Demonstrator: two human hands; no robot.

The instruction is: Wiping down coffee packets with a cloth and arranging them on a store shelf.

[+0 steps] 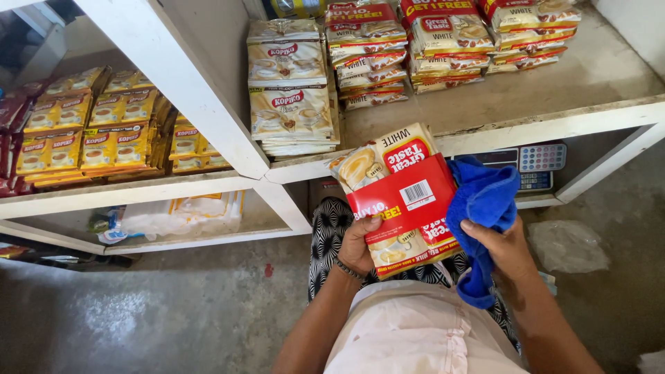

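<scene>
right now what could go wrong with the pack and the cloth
The left hand grips the coffee pack only at its lower edge, so it may tip or slip while wiped. The blue cloth in the right hand hangs loose and could snag the pack's red band.

White wooden shelf, stacked cream sachet packs, red-banded packs

Even, soft daylight fills the frame, brightest at the upper right. A dull sheen lies on the floor at lower left. The far upper left corner falls into shadow. Wide-angle distortion bends the shelf edges outward; focus is sharp throughout.
</scene>
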